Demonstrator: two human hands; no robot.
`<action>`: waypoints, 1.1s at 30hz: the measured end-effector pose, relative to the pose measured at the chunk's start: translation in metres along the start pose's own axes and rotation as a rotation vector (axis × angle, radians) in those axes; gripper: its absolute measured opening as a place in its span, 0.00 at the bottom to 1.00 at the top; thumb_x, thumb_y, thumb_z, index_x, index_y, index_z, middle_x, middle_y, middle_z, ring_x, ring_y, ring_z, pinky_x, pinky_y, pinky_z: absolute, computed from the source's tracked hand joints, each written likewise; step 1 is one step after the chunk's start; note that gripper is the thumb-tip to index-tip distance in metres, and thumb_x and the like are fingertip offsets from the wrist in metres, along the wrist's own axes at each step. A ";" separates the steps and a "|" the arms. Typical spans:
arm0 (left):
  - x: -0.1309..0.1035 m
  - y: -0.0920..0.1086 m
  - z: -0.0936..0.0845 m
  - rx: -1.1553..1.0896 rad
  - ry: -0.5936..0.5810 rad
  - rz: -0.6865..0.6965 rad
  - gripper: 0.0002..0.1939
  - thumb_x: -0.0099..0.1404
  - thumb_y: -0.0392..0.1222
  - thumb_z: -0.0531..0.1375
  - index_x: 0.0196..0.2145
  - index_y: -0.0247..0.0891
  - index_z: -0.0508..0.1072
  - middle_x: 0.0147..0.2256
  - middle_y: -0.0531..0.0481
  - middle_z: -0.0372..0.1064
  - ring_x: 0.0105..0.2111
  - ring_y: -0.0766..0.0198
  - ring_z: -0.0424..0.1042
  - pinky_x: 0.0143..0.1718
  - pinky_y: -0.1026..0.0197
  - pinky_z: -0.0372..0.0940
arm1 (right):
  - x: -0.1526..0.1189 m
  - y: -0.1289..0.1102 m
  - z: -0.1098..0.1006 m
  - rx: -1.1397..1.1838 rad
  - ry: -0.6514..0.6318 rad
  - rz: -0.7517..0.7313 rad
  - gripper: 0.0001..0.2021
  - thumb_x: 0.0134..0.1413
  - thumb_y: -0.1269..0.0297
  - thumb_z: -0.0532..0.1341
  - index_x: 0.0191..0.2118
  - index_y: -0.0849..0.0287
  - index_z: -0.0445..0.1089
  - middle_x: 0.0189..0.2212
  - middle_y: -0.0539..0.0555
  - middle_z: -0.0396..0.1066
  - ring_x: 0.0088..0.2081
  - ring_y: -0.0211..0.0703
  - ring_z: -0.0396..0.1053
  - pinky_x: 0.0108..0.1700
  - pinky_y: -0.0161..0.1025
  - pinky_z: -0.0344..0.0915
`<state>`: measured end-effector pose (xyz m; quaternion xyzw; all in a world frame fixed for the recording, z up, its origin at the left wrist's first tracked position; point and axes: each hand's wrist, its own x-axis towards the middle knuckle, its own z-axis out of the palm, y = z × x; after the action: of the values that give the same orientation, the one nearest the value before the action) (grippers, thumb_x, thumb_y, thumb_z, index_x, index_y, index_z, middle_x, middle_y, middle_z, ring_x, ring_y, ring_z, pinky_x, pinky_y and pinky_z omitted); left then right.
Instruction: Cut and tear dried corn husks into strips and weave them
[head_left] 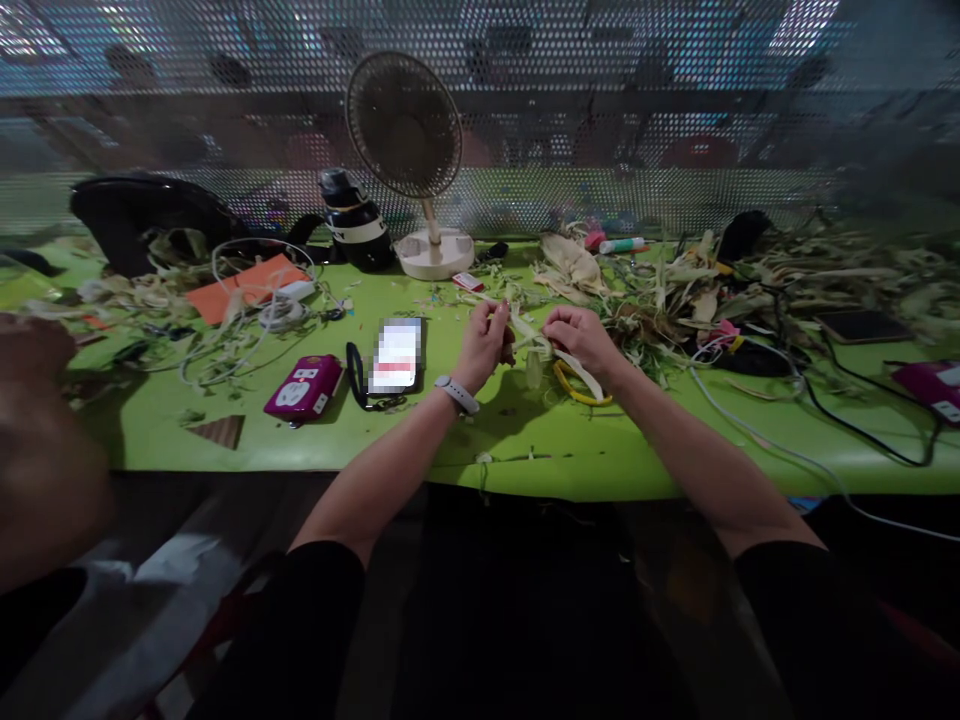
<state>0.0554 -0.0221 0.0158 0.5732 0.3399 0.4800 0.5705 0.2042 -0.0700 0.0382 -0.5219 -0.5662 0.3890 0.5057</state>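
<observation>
Pale green strips of husk [534,345] are stretched between my two hands above the green table. My left hand [486,340], with a light wristband, pinches one side of the strips, its fingers closed. On the other side, my right hand [581,338] has thumb and fingers closed on the strips too. A wider pale strip hangs below my right hand, beside a yellow ring [581,385] on the table. Behind the hands lies a dry husk bundle [571,265].
A fan [405,125] and black bottle [356,225] stand behind. A phone [397,355] and purple power socket [304,388] lie left. Husk piles [697,290] and cables cover the right of the table [450,440]. Another person's arm [45,450] rests far left.
</observation>
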 end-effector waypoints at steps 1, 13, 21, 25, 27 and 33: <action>-0.001 0.000 0.000 -0.032 -0.031 -0.037 0.21 0.62 0.61 0.59 0.29 0.41 0.60 0.17 0.61 0.60 0.11 0.74 0.56 0.12 0.69 0.54 | 0.000 0.000 0.000 0.010 0.004 0.011 0.04 0.42 0.64 0.58 0.23 0.57 0.63 0.13 0.44 0.58 0.16 0.31 0.51 0.20 0.33 0.49; -0.003 0.008 -0.003 -0.127 -0.251 -0.172 0.22 0.49 0.56 0.70 0.23 0.34 0.69 0.16 0.59 0.57 0.15 0.78 0.54 0.16 0.70 0.46 | 0.005 0.001 -0.006 -0.039 0.108 0.039 0.05 0.48 0.67 0.59 0.24 0.58 0.65 0.14 0.44 0.61 0.17 0.32 0.55 0.22 0.33 0.54; -0.006 0.001 0.000 -0.035 -0.368 -0.189 0.22 0.50 0.58 0.69 0.24 0.33 0.72 0.15 0.60 0.54 0.15 0.78 0.50 0.17 0.68 0.41 | 0.003 0.001 -0.004 0.036 -0.037 -0.076 0.14 0.48 0.51 0.64 0.28 0.59 0.72 0.27 0.51 0.71 0.34 0.40 0.68 0.38 0.38 0.64; -0.007 -0.003 -0.002 -0.046 -0.453 -0.233 0.21 0.49 0.57 0.70 0.26 0.34 0.73 0.18 0.58 0.58 0.17 0.77 0.53 0.18 0.68 0.42 | 0.003 0.007 0.000 0.121 0.033 -0.052 0.15 0.38 0.52 0.71 0.29 0.59 0.75 0.25 0.50 0.72 0.30 0.38 0.66 0.34 0.37 0.64; -0.006 -0.003 -0.004 -0.020 -0.493 -0.243 0.21 0.51 0.56 0.69 0.25 0.33 0.73 0.18 0.58 0.58 0.17 0.77 0.52 0.19 0.67 0.42 | 0.004 0.009 0.001 0.147 0.061 -0.038 0.15 0.37 0.53 0.71 0.28 0.59 0.75 0.24 0.49 0.71 0.28 0.37 0.65 0.32 0.37 0.62; -0.011 0.002 -0.001 0.010 -0.617 -0.279 0.22 0.51 0.55 0.69 0.18 0.34 0.68 0.15 0.59 0.54 0.16 0.77 0.50 0.19 0.67 0.42 | 0.005 0.008 0.002 0.231 0.112 0.028 0.13 0.35 0.55 0.72 0.26 0.59 0.75 0.18 0.45 0.65 0.21 0.31 0.56 0.23 0.33 0.53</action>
<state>0.0504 -0.0323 0.0155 0.6420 0.2288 0.1995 0.7041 0.2040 -0.0637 0.0308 -0.4889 -0.4810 0.4290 0.5878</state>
